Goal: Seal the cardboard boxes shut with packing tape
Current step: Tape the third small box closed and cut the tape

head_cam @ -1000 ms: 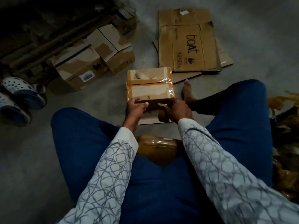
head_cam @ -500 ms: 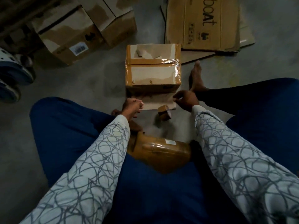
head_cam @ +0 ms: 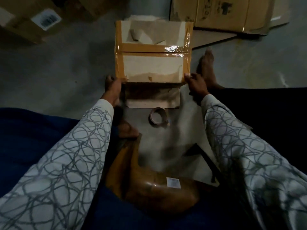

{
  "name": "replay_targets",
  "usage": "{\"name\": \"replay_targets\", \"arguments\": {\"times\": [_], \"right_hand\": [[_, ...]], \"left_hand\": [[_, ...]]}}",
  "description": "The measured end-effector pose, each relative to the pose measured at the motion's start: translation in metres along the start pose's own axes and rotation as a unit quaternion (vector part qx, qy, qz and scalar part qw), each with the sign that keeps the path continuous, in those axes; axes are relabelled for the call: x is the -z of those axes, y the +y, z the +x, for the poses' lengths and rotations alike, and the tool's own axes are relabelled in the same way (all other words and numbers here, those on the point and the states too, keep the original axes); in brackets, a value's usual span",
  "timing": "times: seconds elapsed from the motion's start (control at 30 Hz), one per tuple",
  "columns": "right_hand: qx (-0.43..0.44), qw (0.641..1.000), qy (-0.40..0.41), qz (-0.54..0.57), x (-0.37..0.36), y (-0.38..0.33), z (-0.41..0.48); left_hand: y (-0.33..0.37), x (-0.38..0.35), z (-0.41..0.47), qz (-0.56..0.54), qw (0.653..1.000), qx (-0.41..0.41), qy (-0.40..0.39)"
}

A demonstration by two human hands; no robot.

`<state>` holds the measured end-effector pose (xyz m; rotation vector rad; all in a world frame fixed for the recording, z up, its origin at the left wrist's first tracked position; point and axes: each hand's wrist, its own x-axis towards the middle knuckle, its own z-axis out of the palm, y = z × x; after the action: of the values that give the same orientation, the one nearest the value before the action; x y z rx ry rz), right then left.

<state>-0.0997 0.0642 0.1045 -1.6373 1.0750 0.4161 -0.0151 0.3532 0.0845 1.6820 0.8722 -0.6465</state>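
The cardboard box [head_cam: 153, 63] stands on the concrete floor [head_cam: 58, 67] at 12 o'clock from the seated person, between the two outstretched arms. Brown packing tape runs across its top along the centre seam and down both side edges; the tape surface near the right end of the seam reflects light. The near face of the box is in shadow, and a pale flap of cardboard [head_cam: 152, 102] lies flat on the floor against its base. The left hand [head_cam: 113, 87] rests against the near left corner of the box at 11 o'clock, fingers together and pressed on the taped edge. The right hand [head_cam: 196, 83] meets the near right corner at 1 o'clock, thumb on the top edge and fingers curled down the side. The tape roll [head_cam: 157, 117] lies on the floor just on the near side of the flap, apart from both hands. A bare foot [head_cam: 206, 67] lies just beside the right hand at 1 o'clock. A parcel wrapped in brown tape [head_cam: 156, 188] sits in the lap at 6 o'clock. Flattened cardboard [head_cam: 224, 14] lies at 1 o'clock beyond the box, and a second box with a barcode label [head_cam: 33, 22] stands at 10 o'clock.
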Motion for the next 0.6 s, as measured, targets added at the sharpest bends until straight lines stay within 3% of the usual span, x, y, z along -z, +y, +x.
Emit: {"name": "replay_targets", "arguments": {"times": [0.07, 0.2, 0.4, 0.53, 0.6], "right_hand": [[-0.01, 0.999, -0.033, 0.011, -0.007, -0.01, -0.004], [0.018, 0.998, -0.036, 0.046, -0.003, -0.015, -0.008], [0.117, 0.981, 0.001, 0.154, 0.028, -0.059, -0.01], [0.175, 0.959, -0.035, 0.22, 0.049, -0.114, -0.082], [0.199, 0.953, -0.036, 0.225, 0.06, -0.124, -0.102]], "left_hand": [[-0.006, -0.006, 0.001, -0.007, 1.0, 0.005, -0.023], [-0.005, -0.012, -0.012, -0.023, 0.998, -0.05, 0.02], [0.071, 0.003, -0.056, -0.11, 0.977, -0.183, 0.003], [0.116, 0.026, -0.101, -0.177, 0.946, -0.258, -0.079], [0.131, 0.039, -0.124, -0.148, 0.939, -0.294, -0.1]]}}
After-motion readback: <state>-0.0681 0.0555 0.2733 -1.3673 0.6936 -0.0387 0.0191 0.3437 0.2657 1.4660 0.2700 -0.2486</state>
